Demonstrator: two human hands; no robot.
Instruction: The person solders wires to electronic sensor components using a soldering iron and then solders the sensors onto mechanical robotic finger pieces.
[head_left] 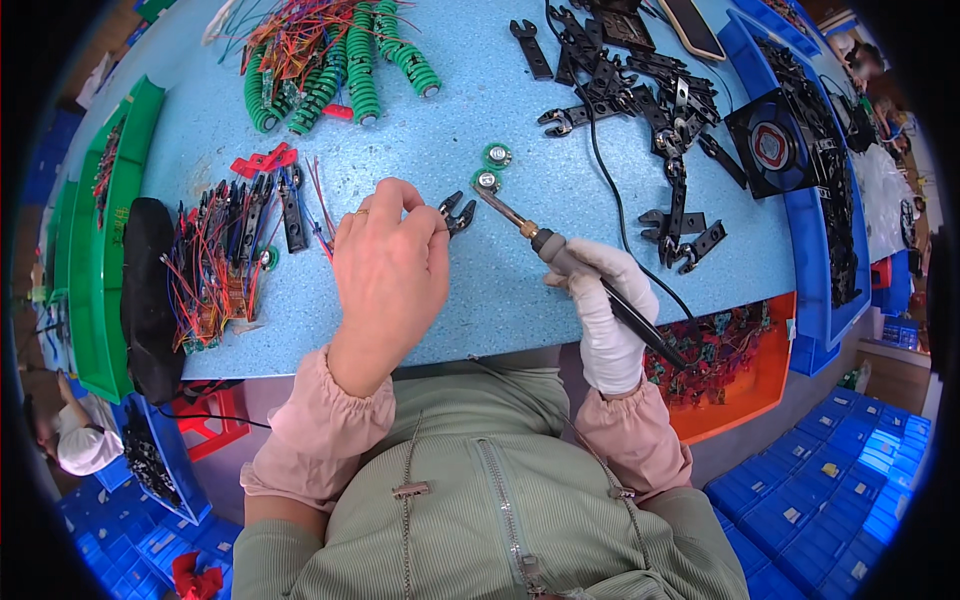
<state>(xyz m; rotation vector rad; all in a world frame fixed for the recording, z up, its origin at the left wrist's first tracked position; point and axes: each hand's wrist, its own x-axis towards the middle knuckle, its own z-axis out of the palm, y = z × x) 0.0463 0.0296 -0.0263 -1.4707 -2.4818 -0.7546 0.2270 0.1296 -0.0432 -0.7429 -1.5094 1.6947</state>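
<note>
The bare left hand [392,265] is curled closed, with one black plastic fork-ended part [458,216] projecting from its fingertips at 2 o'clock. The white-gloved right hand [607,305] grasps one soldering iron [565,258] by its grey-and-black handle, metal tip directed to 10 o'clock.

Two round, silver-centred discs with green rims [487,181] lie on the speckled light-blue tabletop [520,320], between 1 and 2 o'clock of the left hand. The tip sits at the nearer disc; contact cannot be determined.

At 9 o'clock of the left hand: one bundle of red and blue wires with black parts [225,250]; individual pieces overlap and cannot be counted. Between 11 and 12 o'clock: four green ribbed coils [360,75].

From the right hand: one tangled heap of black plastic parts [675,125] at 12 o'clock; one black square-framed unit with a red round centre [770,146] between 1 and 2 o'clock; one orange bin [745,390] at 4 o'clock.
</note>
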